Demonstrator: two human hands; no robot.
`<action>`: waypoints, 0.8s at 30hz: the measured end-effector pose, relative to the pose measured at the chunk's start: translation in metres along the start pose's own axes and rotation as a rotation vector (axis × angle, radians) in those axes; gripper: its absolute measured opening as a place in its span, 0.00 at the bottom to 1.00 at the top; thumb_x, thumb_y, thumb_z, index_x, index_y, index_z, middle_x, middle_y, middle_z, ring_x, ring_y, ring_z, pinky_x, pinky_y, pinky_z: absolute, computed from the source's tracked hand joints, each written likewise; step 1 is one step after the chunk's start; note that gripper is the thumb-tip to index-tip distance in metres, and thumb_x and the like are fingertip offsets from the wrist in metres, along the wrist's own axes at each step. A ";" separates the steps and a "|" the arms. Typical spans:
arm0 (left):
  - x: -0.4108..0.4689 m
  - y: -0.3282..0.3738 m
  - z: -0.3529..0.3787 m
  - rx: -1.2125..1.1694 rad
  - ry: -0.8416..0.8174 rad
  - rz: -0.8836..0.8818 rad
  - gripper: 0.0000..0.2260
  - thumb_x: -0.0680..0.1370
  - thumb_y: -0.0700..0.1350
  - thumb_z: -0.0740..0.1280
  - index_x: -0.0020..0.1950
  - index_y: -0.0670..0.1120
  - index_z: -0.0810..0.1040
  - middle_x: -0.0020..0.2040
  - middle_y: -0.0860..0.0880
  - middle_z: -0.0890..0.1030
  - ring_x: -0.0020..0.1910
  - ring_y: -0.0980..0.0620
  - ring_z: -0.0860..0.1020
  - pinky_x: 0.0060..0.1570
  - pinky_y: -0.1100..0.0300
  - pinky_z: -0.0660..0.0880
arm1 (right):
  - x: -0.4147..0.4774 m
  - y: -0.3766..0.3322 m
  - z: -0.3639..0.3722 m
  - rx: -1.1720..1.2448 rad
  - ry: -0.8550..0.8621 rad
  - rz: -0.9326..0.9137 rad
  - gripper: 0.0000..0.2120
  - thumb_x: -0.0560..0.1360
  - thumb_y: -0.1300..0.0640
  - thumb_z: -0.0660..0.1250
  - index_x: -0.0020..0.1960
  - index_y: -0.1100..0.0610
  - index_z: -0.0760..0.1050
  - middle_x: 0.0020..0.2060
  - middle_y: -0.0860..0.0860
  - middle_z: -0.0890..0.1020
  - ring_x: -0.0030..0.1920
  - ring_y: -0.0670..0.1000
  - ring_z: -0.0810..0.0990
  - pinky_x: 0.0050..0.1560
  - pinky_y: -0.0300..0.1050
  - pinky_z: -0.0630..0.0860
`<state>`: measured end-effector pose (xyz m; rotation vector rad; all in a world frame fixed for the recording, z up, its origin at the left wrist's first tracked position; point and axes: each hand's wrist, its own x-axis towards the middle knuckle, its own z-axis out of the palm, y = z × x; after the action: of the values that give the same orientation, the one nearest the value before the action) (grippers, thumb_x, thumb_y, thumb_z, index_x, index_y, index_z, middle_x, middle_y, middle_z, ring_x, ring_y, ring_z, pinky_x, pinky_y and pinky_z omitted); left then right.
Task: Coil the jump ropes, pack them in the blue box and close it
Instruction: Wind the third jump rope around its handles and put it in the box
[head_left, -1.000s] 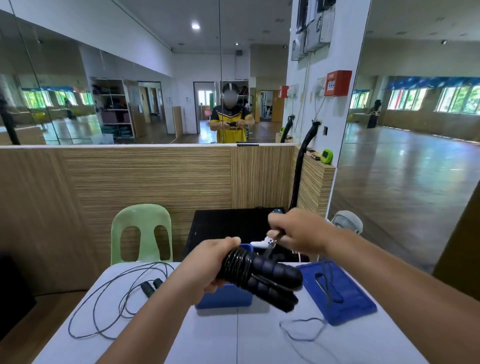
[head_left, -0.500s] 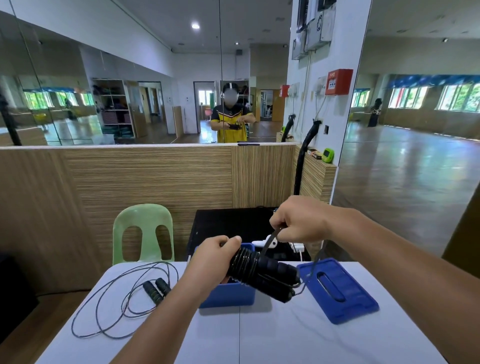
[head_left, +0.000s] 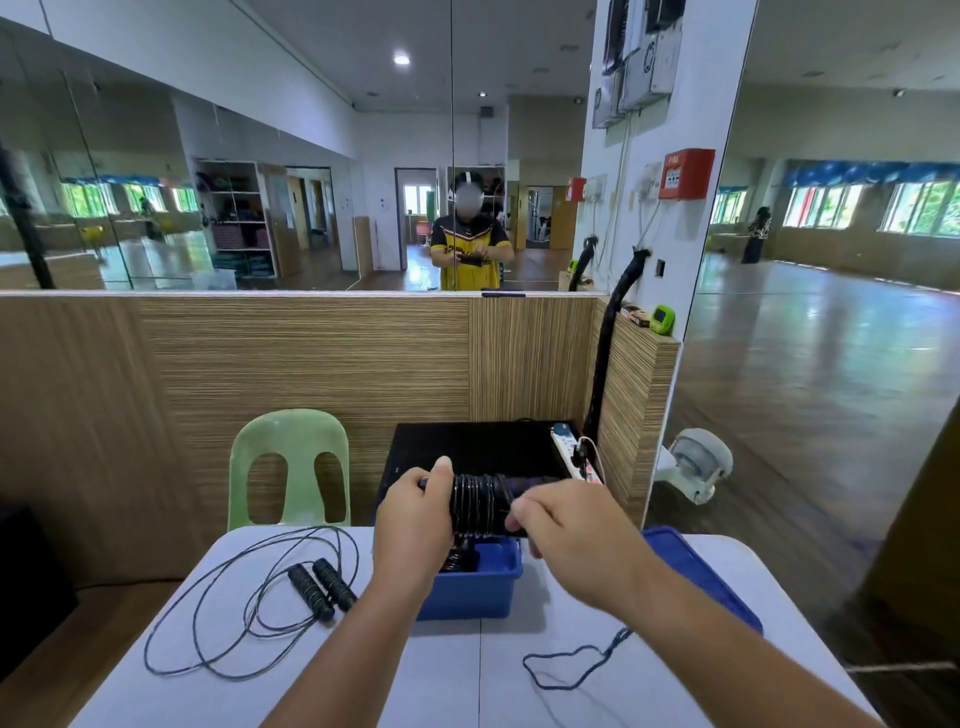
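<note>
My left hand (head_left: 415, 525) grips a jump rope bundle (head_left: 480, 501), black foam handles with dark cord wound tightly around them, held level above the open blue box (head_left: 475, 587). My right hand (head_left: 561, 525) pinches the cord at the right side of the windings. A loose tail of the cord (head_left: 571, 665) trails over the white table (head_left: 457, 675) below my right arm. A second jump rope (head_left: 291, 587) lies uncoiled on the table's left, its two black handles side by side. The blue lid (head_left: 701, 571) lies right of the box, partly hidden by my right arm. Something dark sits inside the box.
A green plastic chair (head_left: 288, 467) stands behind the table's left. A black case (head_left: 467, 447) with a white power strip (head_left: 571, 452) sits behind the box. A wood-panelled partition and wall mirror close off the far side. A small fan (head_left: 696, 462) stands on the floor at right.
The bundle has turned from pointing down-right to level. My right hand came down from above it to the windings, and the free cord tail now lies on the table.
</note>
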<state>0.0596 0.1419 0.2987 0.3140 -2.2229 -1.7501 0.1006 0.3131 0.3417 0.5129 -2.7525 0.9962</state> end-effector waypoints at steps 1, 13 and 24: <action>-0.001 0.000 0.000 -0.008 0.009 -0.006 0.20 0.77 0.63 0.61 0.33 0.51 0.66 0.24 0.55 0.68 0.30 0.46 0.72 0.39 0.42 0.78 | -0.004 0.002 0.009 0.176 0.010 0.078 0.17 0.81 0.56 0.61 0.40 0.62 0.82 0.31 0.55 0.83 0.30 0.49 0.77 0.36 0.44 0.74; -0.008 -0.002 0.004 -0.057 0.049 -0.038 0.22 0.78 0.64 0.61 0.32 0.50 0.65 0.27 0.51 0.67 0.31 0.46 0.69 0.38 0.50 0.69 | -0.032 0.001 0.056 1.110 -0.036 0.374 0.13 0.86 0.58 0.58 0.51 0.65 0.77 0.36 0.58 0.82 0.30 0.55 0.77 0.34 0.49 0.77; -0.011 0.003 -0.001 -0.297 -0.153 -0.317 0.16 0.82 0.56 0.63 0.41 0.46 0.73 0.27 0.46 0.72 0.23 0.50 0.67 0.25 0.64 0.58 | -0.041 0.044 0.067 0.770 -0.034 0.202 0.11 0.85 0.62 0.59 0.52 0.63 0.79 0.32 0.52 0.77 0.33 0.51 0.75 0.43 0.60 0.83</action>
<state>0.0698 0.1457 0.3003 0.5014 -2.0561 -2.3082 0.1199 0.3118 0.2538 0.3381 -2.3889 2.1180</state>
